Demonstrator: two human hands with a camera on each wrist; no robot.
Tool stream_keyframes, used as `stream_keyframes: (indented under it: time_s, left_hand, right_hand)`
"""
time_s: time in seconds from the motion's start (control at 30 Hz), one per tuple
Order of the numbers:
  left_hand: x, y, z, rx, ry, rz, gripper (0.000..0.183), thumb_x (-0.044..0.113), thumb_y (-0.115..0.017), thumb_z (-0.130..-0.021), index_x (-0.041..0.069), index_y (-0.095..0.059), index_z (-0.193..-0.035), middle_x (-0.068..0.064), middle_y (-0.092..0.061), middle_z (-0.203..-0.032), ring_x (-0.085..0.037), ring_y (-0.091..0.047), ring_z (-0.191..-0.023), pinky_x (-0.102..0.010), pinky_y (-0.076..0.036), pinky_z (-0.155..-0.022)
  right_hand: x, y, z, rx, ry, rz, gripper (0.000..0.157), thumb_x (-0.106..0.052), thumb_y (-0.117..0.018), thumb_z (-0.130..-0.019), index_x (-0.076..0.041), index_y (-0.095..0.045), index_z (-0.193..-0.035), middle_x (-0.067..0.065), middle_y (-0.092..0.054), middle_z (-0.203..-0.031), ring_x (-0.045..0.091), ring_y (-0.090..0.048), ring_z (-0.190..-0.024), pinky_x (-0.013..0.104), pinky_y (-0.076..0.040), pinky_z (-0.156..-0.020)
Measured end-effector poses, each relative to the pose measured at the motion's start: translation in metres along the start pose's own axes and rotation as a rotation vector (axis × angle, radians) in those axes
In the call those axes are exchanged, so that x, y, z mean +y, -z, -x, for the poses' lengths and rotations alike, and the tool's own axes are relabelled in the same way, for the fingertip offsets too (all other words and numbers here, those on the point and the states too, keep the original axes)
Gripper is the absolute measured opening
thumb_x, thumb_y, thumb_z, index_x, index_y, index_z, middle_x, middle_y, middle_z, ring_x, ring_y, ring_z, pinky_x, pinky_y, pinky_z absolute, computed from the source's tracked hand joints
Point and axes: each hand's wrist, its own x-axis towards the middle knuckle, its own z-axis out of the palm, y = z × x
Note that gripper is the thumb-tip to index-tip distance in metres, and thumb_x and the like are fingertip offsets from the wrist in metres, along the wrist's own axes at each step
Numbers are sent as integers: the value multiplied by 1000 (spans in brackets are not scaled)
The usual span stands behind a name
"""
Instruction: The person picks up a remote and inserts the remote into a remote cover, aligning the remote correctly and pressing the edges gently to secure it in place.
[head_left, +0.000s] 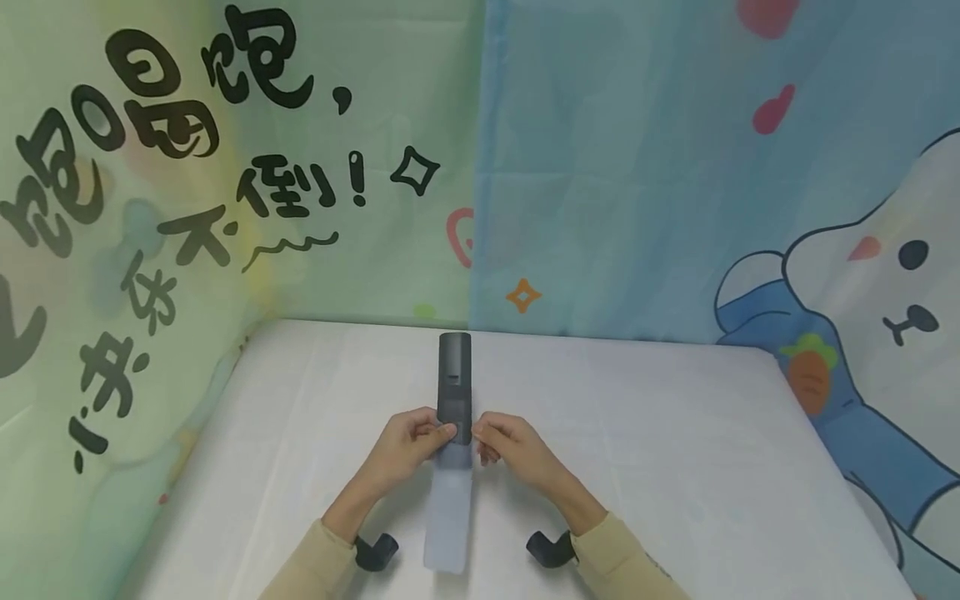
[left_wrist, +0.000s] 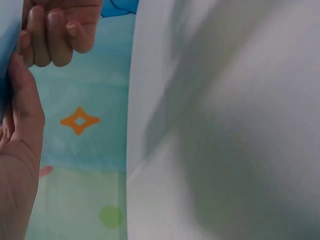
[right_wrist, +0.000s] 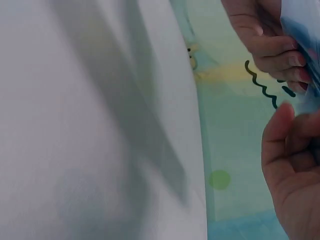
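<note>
A long dark-grey object, shaped like a remote control (head_left: 454, 362), is held upright in the head view. Around its lower end is a translucent plastic sleeve (head_left: 448, 521), which hangs flat below it. My left hand (head_left: 412, 442) grips the left edge near the sleeve's top, thumb across the front. On the opposite edge is my right hand (head_left: 513, 446), its fingers curled and its thumb and index fingertips right at the side. I cannot tell whether they pinch the sleeve. In the left wrist view, the right fingers (left_wrist: 55, 37) show beyond the left thumb.
A white-covered table (head_left: 637, 417) lies below, with shadows of the hands and the long object on it. Printed cloth backdrops (head_left: 600, 208) stand behind and at the left. Each wrist carries a dark camera mount (head_left: 550, 550) beside a beige sleeve cuff.
</note>
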Motion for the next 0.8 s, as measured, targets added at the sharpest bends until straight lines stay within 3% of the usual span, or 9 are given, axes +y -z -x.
stream_keyframes:
  time_s: [0.13,0.3,0.4,0.5,0.67,0.8]
  left_hand:
    - [1,1,-1,-47,-2,15,24,17,-63,-101,-5,-66,-109,-10,-74,-91,-18,-71,-89,-32,-58,-78]
    - [5,2,-2,-73,-11,8,26,21,-64,-101,-5,-67,-106,-11,-74,-92,-21,-72,-88,-35,-58,-77]
    - [6,3,-2,-87,-23,51,26,19,-63,-101,-6,-66,-104,-14,-74,-92,-24,-72,-87,-38,-59,-77]
    - [6,3,-1,-88,-15,95,26,19,-63,-101,-6,-66,-103,-14,-74,-94,-24,-72,-89,-39,-59,-78]
    - [5,3,4,-45,-14,87,26,21,-64,-100,-4,-67,-107,-12,-73,-98,-24,-72,-93,-38,-58,-79]
    - [3,2,4,19,-31,42,26,22,-65,-100,-4,-67,-104,-13,-73,-97,-24,-72,-90,-36,-59,-78]
  right_hand:
    - [-4,-5,-4,103,-68,-67,32,-10,-47,-105,1,-53,-75,1,-46,-64,19,-53,-64,33,-54,-66]
    - [-6,-12,-12,195,-121,-248,33,-8,-45,-103,-4,-49,-71,-1,-41,-61,13,-43,-60,26,-47,-60]
    - [-9,-14,-15,201,-117,-361,35,-8,-44,-102,-8,-44,-67,-3,-38,-59,11,-41,-59,24,-42,-59]
    - [-12,-15,-16,153,-106,-416,35,-9,-43,-102,-9,-41,-68,-3,-39,-61,11,-42,-61,25,-41,-60]
    - [-17,-11,-12,47,-92,-263,33,-12,-39,-107,-4,-45,-75,0,-41,-66,15,-45,-65,29,-44,-62]
    - [-20,-11,-9,59,-96,-87,33,-16,-38,-109,-1,-50,-82,1,-47,-69,17,-49,-66,35,-46,-63]
